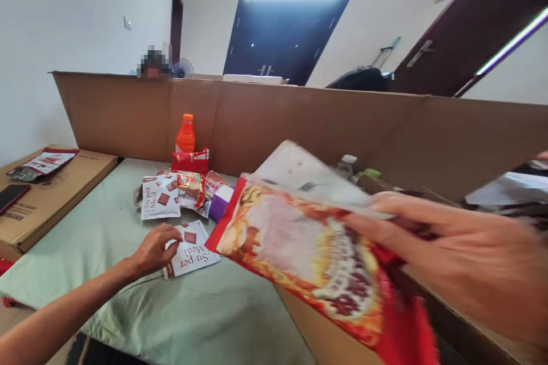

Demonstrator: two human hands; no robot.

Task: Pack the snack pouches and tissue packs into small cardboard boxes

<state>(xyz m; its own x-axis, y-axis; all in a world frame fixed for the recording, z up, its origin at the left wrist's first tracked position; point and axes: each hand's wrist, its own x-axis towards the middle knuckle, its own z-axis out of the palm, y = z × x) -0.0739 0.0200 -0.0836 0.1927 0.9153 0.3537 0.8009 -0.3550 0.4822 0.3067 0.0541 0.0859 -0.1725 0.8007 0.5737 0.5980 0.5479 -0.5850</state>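
Observation:
My right hand [466,251], close to the camera and blurred, grips the upper edge of a red snack bag [295,245] with pictures of food on it. A whitish, see-through plastic bag [295,165] shows behind the snack bag and seems held along with it. Over on the green cloth [231,308], my left hand [156,248] hovers at or touches the edge of a white "Su-per Meal" packet [197,256]. Its fingers are loosely curled, thumb and fingertip a little apart. A second white packet [160,198] leans on a pile just beyond it.
Packaged snacks [190,185], a purple box [220,202] and an orange bottle [185,134] stand before a cardboard wall [274,120]. On the left, a cardboard box [81,179] bears a pouch [45,162] and phone [12,197]. A person's head [154,63] shows beyond the wall.

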